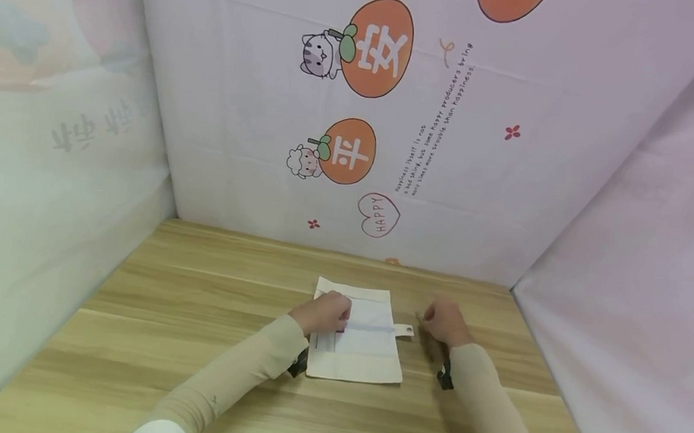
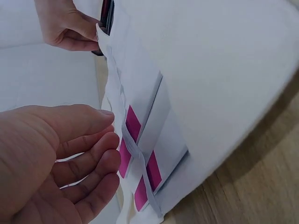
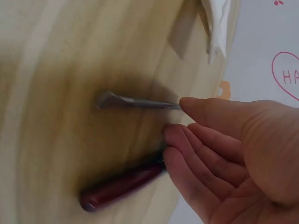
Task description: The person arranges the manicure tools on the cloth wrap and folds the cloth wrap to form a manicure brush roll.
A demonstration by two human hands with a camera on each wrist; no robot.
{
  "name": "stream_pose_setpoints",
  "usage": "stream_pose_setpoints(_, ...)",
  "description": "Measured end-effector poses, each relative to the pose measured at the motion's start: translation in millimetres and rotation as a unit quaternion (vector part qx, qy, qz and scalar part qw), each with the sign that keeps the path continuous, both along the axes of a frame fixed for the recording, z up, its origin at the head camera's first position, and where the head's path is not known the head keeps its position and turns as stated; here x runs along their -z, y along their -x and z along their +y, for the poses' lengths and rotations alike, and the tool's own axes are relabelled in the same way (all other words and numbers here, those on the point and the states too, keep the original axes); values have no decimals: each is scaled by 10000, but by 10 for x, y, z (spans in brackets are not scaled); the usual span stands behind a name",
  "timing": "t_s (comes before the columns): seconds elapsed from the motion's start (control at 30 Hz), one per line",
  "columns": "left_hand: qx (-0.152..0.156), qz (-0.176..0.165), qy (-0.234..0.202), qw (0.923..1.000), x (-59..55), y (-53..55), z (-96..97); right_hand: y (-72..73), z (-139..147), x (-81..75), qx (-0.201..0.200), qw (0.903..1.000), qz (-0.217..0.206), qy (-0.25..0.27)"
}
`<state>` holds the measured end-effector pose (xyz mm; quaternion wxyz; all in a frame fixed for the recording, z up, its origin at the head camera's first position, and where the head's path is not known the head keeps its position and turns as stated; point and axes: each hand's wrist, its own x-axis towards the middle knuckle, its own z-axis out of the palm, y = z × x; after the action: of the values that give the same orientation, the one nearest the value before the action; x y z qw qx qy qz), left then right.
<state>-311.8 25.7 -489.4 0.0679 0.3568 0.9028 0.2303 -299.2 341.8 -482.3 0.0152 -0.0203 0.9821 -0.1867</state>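
A white fabric case (image 1: 366, 367) lies unfolded on the table, its short snap strap (image 1: 404, 330) pointing right. An elastic band (image 2: 134, 148) crosses it over flat white pieces with magenta ends (image 2: 133, 124). My left hand (image 1: 328, 311) hovers at the case's left part, fingers loosely bent with nothing between them. Right of the strap, my right hand (image 1: 447, 321) pinches a thin metal tool (image 3: 135, 102) between thumb and fingers; its flattened end is blurred. Beneath those fingers shows a dark red handle (image 3: 124, 184); whether the hand touches it I cannot tell.
A wooden table (image 1: 205, 314) carries the case. Printed white cloth (image 1: 243, 133) stands behind it, with more cloth walls at left (image 1: 69, 174) and right (image 1: 641, 287). Dark wrist devices (image 1: 445, 376) sit under both forearms.
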Motion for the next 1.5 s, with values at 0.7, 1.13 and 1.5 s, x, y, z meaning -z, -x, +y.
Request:
stream_pose_setpoints(0.7,48,-37,220,9997,4,-37,122,35,-55,-66,556,9955,-750,-150)
stream_pose_setpoints(1.13,119,145,192,9996,59,8,154,158,-103,-42,347,9972,-655,81)
stream_pose_setpoints(1.5,66,-112,178,9998,21,30,141,252,-315,-269,179,9955,-321,871)
